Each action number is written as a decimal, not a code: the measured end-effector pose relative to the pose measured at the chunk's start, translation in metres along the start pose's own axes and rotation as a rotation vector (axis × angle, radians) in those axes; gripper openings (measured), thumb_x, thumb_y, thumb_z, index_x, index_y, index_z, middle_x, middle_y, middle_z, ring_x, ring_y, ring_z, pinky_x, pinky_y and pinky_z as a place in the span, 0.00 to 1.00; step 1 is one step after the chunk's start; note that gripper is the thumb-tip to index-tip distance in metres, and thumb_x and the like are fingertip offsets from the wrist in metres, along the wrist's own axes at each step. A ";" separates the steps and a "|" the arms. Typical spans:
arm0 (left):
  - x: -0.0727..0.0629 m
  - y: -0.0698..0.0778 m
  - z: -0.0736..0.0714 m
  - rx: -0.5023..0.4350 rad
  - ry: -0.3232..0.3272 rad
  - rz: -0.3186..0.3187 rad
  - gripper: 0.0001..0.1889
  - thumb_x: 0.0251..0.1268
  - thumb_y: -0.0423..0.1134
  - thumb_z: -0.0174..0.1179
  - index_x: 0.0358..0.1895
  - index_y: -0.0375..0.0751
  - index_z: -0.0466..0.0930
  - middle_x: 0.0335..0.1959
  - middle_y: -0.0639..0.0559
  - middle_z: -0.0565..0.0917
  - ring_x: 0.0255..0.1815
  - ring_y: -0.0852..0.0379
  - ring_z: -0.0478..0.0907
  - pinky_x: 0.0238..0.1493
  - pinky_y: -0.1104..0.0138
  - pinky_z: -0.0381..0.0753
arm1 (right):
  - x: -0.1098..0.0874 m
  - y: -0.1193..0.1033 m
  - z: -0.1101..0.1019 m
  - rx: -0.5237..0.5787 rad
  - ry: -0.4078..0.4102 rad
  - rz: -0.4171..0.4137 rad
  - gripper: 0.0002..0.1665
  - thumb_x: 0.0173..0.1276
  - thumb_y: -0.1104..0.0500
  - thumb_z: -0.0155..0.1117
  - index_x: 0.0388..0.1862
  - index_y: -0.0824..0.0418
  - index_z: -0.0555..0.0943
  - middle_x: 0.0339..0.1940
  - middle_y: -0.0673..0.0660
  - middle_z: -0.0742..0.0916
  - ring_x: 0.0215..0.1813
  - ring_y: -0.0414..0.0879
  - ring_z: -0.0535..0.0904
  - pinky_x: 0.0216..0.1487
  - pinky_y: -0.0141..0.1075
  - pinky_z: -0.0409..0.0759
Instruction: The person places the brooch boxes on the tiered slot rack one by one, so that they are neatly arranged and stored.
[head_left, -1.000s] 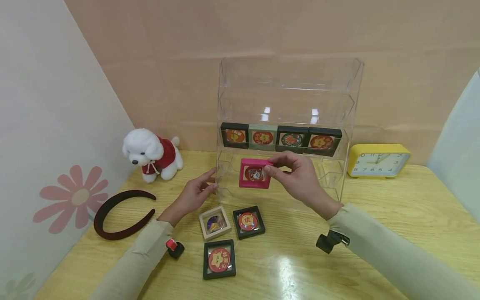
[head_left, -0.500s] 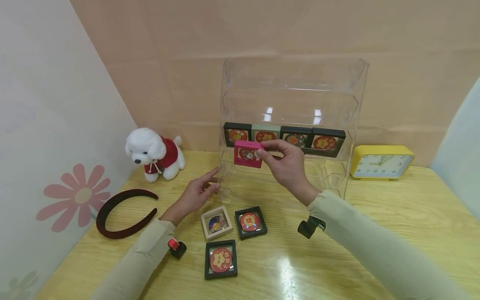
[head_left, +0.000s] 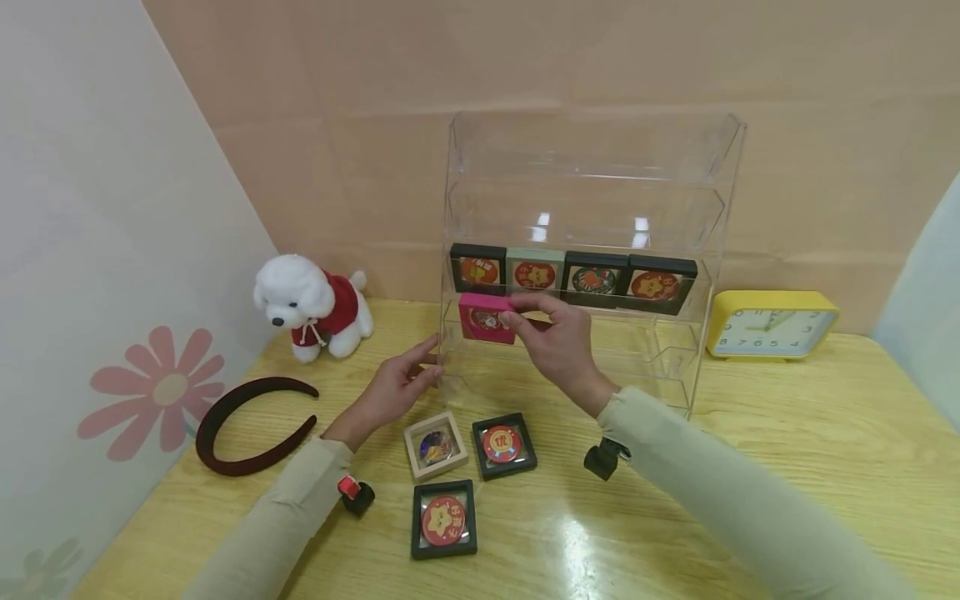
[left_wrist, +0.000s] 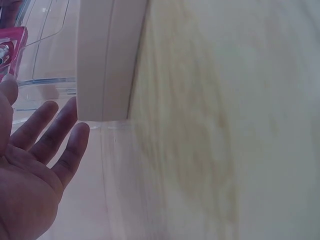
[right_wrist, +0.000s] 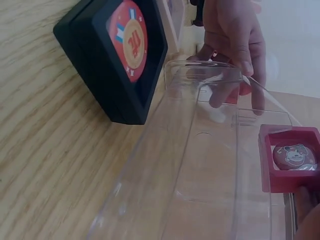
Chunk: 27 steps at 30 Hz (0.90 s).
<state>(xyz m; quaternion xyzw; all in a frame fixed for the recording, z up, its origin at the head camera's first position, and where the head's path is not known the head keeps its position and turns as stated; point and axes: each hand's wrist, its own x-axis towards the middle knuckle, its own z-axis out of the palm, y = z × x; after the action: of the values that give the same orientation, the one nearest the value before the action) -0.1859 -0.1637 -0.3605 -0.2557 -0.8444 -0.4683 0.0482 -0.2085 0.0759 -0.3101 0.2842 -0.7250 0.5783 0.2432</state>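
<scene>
In the head view my right hand point(head_left: 558, 342) pinches the right side of a pink square display frame point(head_left: 480, 322) with a round cartoon badge inside. The frame is at the left end of a lower tier of the clear acrylic rack point(head_left: 588, 197), under the row of frames. Whether it rests on the tier is hard to tell. My left hand point(head_left: 393, 389) is at the rack's left side, fingers extended and at most touching its edge. In the left wrist view that hand point(left_wrist: 27, 185) holds nothing. The right wrist view shows the pink frame point(right_wrist: 266, 162) behind the clear tier lip.
Several badge frames point(head_left: 534, 271) fill the tier above. On the table lie a beige frame point(head_left: 436, 448) and two black frames, one near the rack point(head_left: 502, 446) and one nearer me point(head_left: 444, 521). A headband point(head_left: 217, 425), plush dog point(head_left: 341, 304) and yellow clock point(head_left: 772, 325) flank the rack.
My right hand has carried the pink frame up and left toward the rack, then lowered it slightly at the left end of the lower tier. My left hand has stayed at the rack's side.
</scene>
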 end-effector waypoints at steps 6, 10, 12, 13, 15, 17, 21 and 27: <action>0.002 -0.037 0.005 -0.018 0.023 0.029 0.26 0.70 0.29 0.53 0.69 0.29 0.61 0.49 0.30 0.79 0.35 0.48 0.83 0.37 0.62 0.81 | -0.001 0.005 0.007 -0.032 -0.011 -0.038 0.10 0.58 0.74 0.66 0.40 0.76 0.82 0.37 0.67 0.86 0.41 0.56 0.83 0.36 0.43 0.82; 0.003 -0.042 0.007 -0.022 0.024 0.015 0.26 0.69 0.29 0.53 0.69 0.29 0.60 0.50 0.30 0.78 0.35 0.47 0.82 0.37 0.61 0.81 | -0.003 0.014 0.011 -0.056 -0.002 -0.056 0.10 0.57 0.75 0.67 0.39 0.76 0.83 0.37 0.67 0.86 0.40 0.57 0.83 0.34 0.46 0.82; 0.004 -0.040 0.007 -0.017 0.021 0.007 0.26 0.69 0.27 0.53 0.69 0.27 0.59 0.50 0.29 0.78 0.35 0.44 0.82 0.37 0.60 0.81 | -0.004 0.026 0.012 -0.058 0.006 -0.057 0.10 0.57 0.74 0.68 0.39 0.75 0.83 0.37 0.65 0.86 0.40 0.56 0.83 0.34 0.46 0.82; 0.003 -0.039 0.007 -0.013 0.020 0.005 0.26 0.69 0.26 0.52 0.69 0.26 0.59 0.50 0.28 0.78 0.35 0.43 0.82 0.37 0.59 0.81 | -0.004 0.031 0.013 -0.054 0.008 -0.057 0.10 0.57 0.73 0.68 0.39 0.74 0.83 0.37 0.65 0.86 0.40 0.56 0.83 0.34 0.46 0.82; 0.002 -0.029 0.005 -0.010 0.018 0.007 0.26 0.69 0.25 0.52 0.68 0.23 0.59 0.49 0.26 0.77 0.35 0.41 0.82 0.37 0.58 0.81 | -0.005 0.042 0.015 -0.043 0.006 -0.054 0.10 0.57 0.72 0.69 0.40 0.72 0.84 0.38 0.62 0.87 0.40 0.53 0.83 0.35 0.44 0.82; 0.001 -0.019 0.004 -0.011 0.017 0.012 0.25 0.68 0.24 0.52 0.67 0.22 0.59 0.49 0.25 0.77 0.35 0.39 0.82 0.37 0.56 0.81 | -0.005 0.046 0.016 -0.036 0.000 -0.051 0.10 0.58 0.69 0.70 0.40 0.69 0.84 0.38 0.60 0.87 0.41 0.51 0.83 0.36 0.41 0.82; 0.002 -0.005 0.002 -0.037 0.003 0.031 0.25 0.68 0.23 0.51 0.66 0.19 0.59 0.48 0.23 0.76 0.36 0.35 0.81 0.38 0.53 0.81 | -0.006 0.049 0.016 -0.035 0.005 -0.046 0.10 0.59 0.66 0.70 0.40 0.67 0.85 0.38 0.57 0.87 0.41 0.48 0.83 0.37 0.37 0.82; 0.001 -0.004 0.002 -0.051 0.000 0.033 0.25 0.69 0.24 0.51 0.67 0.21 0.59 0.52 0.23 0.74 0.37 0.34 0.80 0.39 0.52 0.80 | -0.006 0.048 0.018 -0.054 -0.023 -0.018 0.09 0.59 0.67 0.70 0.39 0.67 0.84 0.37 0.56 0.87 0.41 0.46 0.83 0.37 0.34 0.81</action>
<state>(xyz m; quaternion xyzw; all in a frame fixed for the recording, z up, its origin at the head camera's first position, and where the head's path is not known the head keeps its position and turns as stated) -0.1888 -0.1631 -0.3642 -0.2709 -0.8278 -0.4889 0.0492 -0.2380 0.0671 -0.3519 0.2906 -0.7405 0.5531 0.2477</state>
